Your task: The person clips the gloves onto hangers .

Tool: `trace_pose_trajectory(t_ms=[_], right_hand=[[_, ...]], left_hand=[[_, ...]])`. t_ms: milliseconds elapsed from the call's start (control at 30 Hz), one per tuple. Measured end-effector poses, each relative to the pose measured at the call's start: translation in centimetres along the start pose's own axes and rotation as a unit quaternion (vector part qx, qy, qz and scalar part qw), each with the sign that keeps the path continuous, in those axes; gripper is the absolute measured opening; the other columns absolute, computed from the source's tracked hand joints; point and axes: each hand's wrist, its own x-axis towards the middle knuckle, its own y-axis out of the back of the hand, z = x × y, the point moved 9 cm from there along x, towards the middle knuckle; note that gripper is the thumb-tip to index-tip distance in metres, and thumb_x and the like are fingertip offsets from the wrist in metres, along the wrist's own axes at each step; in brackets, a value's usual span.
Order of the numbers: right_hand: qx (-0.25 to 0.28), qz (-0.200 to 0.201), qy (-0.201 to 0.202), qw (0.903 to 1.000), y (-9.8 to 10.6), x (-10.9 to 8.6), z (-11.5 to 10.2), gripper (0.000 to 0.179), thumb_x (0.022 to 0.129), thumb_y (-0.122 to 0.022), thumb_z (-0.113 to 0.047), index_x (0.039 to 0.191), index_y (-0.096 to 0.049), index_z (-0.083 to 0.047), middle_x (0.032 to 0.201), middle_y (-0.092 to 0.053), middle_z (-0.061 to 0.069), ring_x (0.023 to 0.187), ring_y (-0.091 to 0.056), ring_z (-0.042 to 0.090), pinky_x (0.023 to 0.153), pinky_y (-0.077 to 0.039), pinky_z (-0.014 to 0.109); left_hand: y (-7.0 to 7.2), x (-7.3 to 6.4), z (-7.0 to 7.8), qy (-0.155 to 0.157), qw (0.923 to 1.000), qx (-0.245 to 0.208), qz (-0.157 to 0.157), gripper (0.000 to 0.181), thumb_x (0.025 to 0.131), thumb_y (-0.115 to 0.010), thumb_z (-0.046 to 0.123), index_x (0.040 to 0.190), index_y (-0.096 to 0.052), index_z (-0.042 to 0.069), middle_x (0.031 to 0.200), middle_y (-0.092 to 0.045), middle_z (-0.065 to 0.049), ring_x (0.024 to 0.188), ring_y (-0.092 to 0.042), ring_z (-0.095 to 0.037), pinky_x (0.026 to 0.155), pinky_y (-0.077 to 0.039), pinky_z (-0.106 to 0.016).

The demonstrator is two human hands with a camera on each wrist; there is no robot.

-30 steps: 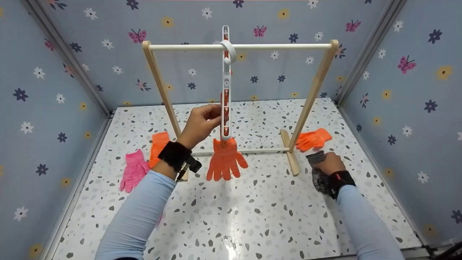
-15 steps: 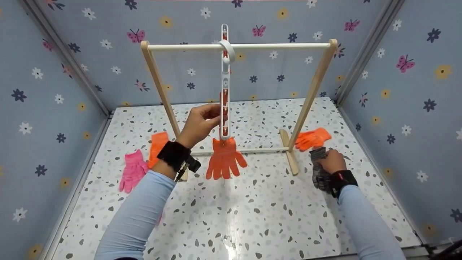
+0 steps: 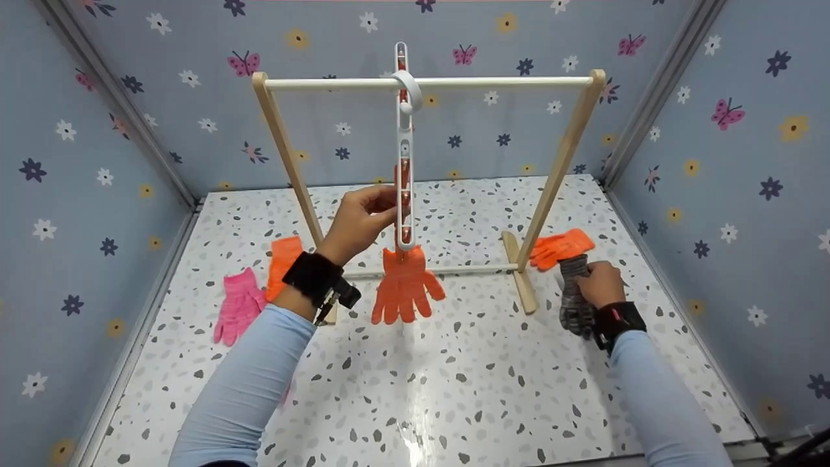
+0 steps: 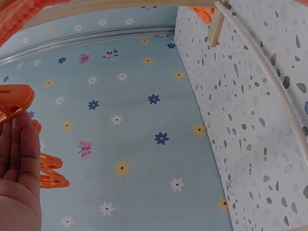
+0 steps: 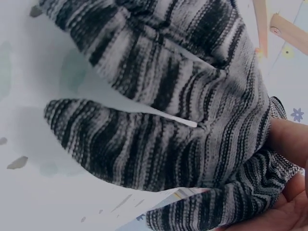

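A white hanger (image 3: 405,143) with a row of orange clips hangs edge-on to me. My left hand (image 3: 363,217) reaches its lower half from the left, thumb and fingers pinching a clip; in the left wrist view the fingers lie under an orange clip (image 4: 17,98). Below, an orange knit glove (image 3: 405,285) hangs fingers down from the hanger. At the right, my right hand (image 3: 602,284) pinches a grey-and-black striped knit glove (image 3: 574,298) near its cuff. The right wrist view shows that glove's striped fingers (image 5: 130,149) hanging spread, with my thumb (image 5: 291,139) against the knit.
A wooden rack (image 3: 557,168) carries the hanger on its white top bar (image 3: 499,82). Another orange glove (image 3: 564,248) lies by the rack's right foot (image 3: 522,285). To the left lie a pink glove (image 3: 238,308) and an orange one (image 3: 283,263). Patterned walls enclose the speckled tabletop (image 3: 480,389).
My right hand has drawn the striped glove slightly up, and its cuff now stands upright, overlapping the orange glove behind. The left hand stays at the clip.
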Motion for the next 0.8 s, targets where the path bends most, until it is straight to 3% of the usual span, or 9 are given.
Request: trace_pose_trajectory(t_ms=[167,300,467,800], right_hand=[[0.015,0.019,-0.005,0.9997,0.7,-0.2,-0.3,0.022,0.104,-0.066,-0.006,0.105,-0.076,0.013,0.102,-0.077,0.032,0.089,-0.075,0.043,0.071,-0.058,0.042],[0.017,0.033,0.000,0.9993,1.2,-0.3,-0.8,0.018,0.103,-0.067,-0.005,0.096,-0.073,0.010,0.094,-0.077,0.028,0.081,-0.073,0.035,0.065,-0.051,0.034],[0.022,0.045,0.001,0.9987,1.7,-0.5,-1.5,0.017,0.103,-0.068,-0.006,0.093,-0.070,0.008,0.090,-0.075,0.024,0.074,-0.066,0.027,0.063,-0.046,0.031],[0.039,0.072,0.019,0.9965,2.5,-0.9,-3.1,0.023,0.105,-0.067,-0.006,0.112,-0.075,0.014,0.108,-0.077,0.034,0.092,-0.075,0.043,0.073,-0.055,0.038]], left_hand=[[-0.1,0.1,-0.1,-0.003,1.0000,-0.001,-0.001,0.022,0.100,-0.075,0.002,0.121,-0.078,-0.004,0.101,-0.079,-0.012,0.088,-0.070,-0.005,0.086,-0.057,-0.021],[0.0,0.1,-0.2,-0.001,1.0000,-0.002,0.000,0.023,0.100,-0.075,0.002,0.121,-0.078,-0.004,0.101,-0.079,-0.010,0.088,-0.070,-0.005,0.085,-0.057,-0.021],[0.1,0.1,-0.3,0.003,1.0000,-0.005,0.004,0.023,0.099,-0.076,0.002,0.121,-0.078,-0.005,0.102,-0.079,-0.010,0.088,-0.070,-0.006,0.085,-0.057,-0.020],[0.2,0.2,-0.2,-0.004,1.0000,-0.002,0.004,0.024,0.098,-0.076,0.001,0.122,-0.079,-0.004,0.104,-0.079,-0.013,0.090,-0.071,-0.006,0.087,-0.058,-0.021]])
